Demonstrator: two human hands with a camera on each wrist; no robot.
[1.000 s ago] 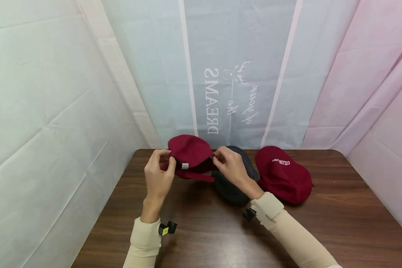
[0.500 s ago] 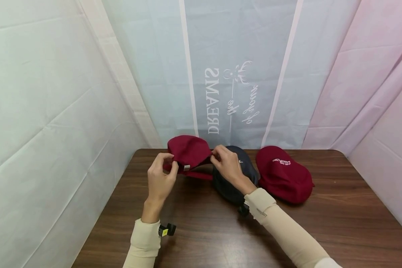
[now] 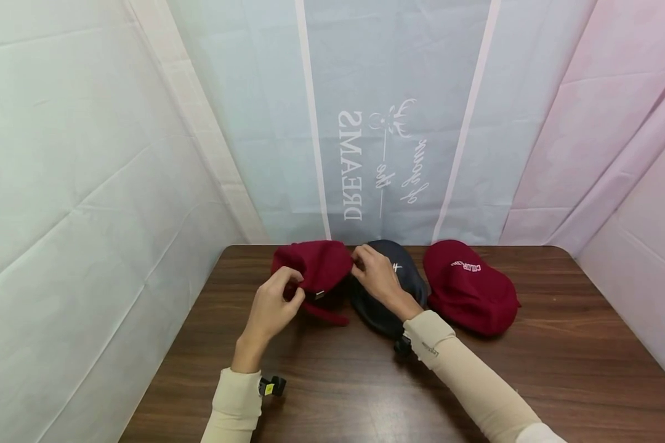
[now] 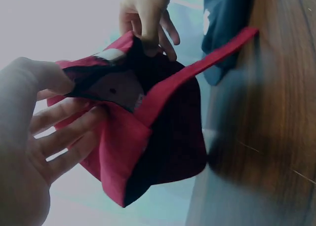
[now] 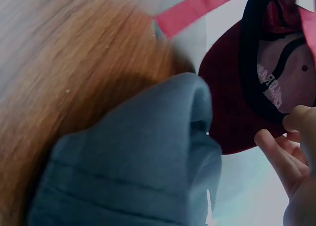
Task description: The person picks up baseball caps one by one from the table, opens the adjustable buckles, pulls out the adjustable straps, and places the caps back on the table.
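Observation:
Both hands hold a maroon baseball cap at the table's back left. My left hand pinches its left edge between thumb and fingers. The right hand pinches the opposite edge, beside the navy cap. Below the crown hangs a maroon strap with a free end; the left wrist view shows that strap sticking out past the opening. A small white tag shows at the rim. In the right wrist view, the cap's dark inner band and brim face the camera.
Partly under the right forearm lies a navy cap on the brown wooden table. Farther right rests another maroon cap with white lettering. Cloth walls enclose the table at the back and sides.
The held cap has come down toward the table and its crown has tipped. My left hand has shifted right and slightly nearer; the strap's end now shows left of the navy cap.

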